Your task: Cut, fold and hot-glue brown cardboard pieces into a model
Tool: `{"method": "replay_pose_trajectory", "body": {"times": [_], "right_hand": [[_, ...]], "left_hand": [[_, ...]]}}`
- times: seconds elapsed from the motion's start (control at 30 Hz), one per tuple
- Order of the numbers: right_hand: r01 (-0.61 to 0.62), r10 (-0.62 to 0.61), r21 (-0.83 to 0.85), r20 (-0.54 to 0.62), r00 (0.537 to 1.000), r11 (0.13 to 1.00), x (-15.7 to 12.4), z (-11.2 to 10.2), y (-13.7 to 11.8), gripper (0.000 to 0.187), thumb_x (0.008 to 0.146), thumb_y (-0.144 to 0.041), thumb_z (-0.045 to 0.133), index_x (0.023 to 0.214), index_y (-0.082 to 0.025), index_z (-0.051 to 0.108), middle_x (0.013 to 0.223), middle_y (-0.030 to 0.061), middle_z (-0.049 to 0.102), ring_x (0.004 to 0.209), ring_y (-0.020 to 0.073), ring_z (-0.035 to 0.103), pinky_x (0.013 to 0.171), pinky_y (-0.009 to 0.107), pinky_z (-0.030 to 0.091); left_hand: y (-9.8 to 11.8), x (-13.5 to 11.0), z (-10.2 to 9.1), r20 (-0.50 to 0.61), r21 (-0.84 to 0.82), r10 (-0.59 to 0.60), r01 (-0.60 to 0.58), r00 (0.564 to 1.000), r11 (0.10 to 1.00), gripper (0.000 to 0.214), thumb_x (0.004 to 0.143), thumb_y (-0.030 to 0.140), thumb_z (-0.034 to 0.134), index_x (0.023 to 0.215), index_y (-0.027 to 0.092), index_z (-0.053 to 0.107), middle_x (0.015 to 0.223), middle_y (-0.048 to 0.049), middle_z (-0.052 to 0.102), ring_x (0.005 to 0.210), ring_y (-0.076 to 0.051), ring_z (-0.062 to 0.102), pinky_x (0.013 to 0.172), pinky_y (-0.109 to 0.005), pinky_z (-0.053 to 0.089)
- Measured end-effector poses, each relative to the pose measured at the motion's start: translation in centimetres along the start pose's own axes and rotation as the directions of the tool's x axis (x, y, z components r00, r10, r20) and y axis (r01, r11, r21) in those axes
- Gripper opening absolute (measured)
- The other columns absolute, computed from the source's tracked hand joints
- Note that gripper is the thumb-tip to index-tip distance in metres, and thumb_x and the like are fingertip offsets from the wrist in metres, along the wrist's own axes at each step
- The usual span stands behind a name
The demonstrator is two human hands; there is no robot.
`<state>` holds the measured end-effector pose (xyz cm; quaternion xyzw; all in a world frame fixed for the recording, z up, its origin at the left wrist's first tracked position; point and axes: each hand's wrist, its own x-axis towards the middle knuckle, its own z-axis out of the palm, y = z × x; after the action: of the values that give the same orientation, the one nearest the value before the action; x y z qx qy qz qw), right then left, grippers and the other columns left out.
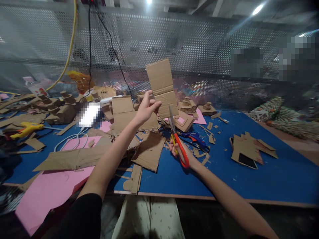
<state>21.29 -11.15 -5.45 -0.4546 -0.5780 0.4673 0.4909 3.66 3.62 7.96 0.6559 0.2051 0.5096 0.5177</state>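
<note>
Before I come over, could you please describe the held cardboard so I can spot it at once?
Find the blue table, then the perforated screen behind it. Before the screen, near mid-view, the left hand grips a tall, creased cardboard piece. Unlike the cardboard scraps on the table, it is held upright.

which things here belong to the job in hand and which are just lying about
Job in hand:
- cardboard piece, held up in the left hand
- scissors, in the right hand

Seemingly just lying about:
- pink paper
- bottle
- phone
- blue glue gun
</note>
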Motion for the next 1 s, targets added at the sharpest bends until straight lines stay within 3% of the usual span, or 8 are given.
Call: {"method": "replay_pose_trajectory", "body": {"times": [0.27,0.43,0.57,1.0], "right_hand": [[-0.001,0.001,0.002,-0.003,1.0,1.0,0.2,-0.2,0.7,0.059,0.078,-0.078,0.05,0.098,-0.023,0.045,0.076,-0.0017,0.057,0.047,0.0083,0.046,0.041,0.022,0.034],[0.012,-0.011,-0.014,0.024,1.0,1.0,0.2,-0.5,1.7,0.054,0.082,-0.073,0.049,0.101,-0.023,0.046,0.078,-0.0009,0.058,0.048,0.0086,0.048,0.04,0.022,0.035],[0.018,-0.017,-0.035,0.035,0.999,0.999,0.2,-0.5,2.3,0.053,0.083,-0.073,0.048,0.102,-0.023,0.046,0.078,-0.0013,0.058,0.049,0.0082,0.049,0.041,0.021,0.036],[0.03,-0.03,0.001,0.033,0.999,1.0,0.2,-0.6,1.7,0.05,0.084,-0.07,0.049,0.101,-0.023,0.046,0.078,-0.0016,0.057,0.048,0.0076,0.048,0.04,0.02,0.035]], "left_hand": [[-1.7,0.6,-0.4,0.007,0.055,0.134,-0.134,0.991,0.989,0.056,0.086,0.03,0.065,0.133,0.024,0.035,0.061,0.0069,0.053,0.046,-0.007,0.047,0.05,-0.021,0.046],[-1.4,1.0,-1.7,-0.084,0.068,0.169,-0.164,0.982,0.984,0.057,0.087,0.037,0.065,0.133,0.027,0.034,0.068,0.0048,0.058,0.049,-0.008,0.048,0.051,-0.021,0.046],[-1.0,1.1,-2.4,-0.08,0.053,0.155,-0.151,0.985,0.987,0.058,0.085,0.035,0.067,0.132,0.028,0.034,0.065,0.0063,0.055,0.048,-0.008,0.048,0.051,-0.021,0.045],[-1.4,0.3,-0.1,0.029,0.057,0.142,-0.143,0.989,0.988,0.06,0.087,0.031,0.063,0.136,0.025,0.029,0.061,0.0081,0.049,0.047,-0.008,0.047,0.052,-0.023,0.048]]}}
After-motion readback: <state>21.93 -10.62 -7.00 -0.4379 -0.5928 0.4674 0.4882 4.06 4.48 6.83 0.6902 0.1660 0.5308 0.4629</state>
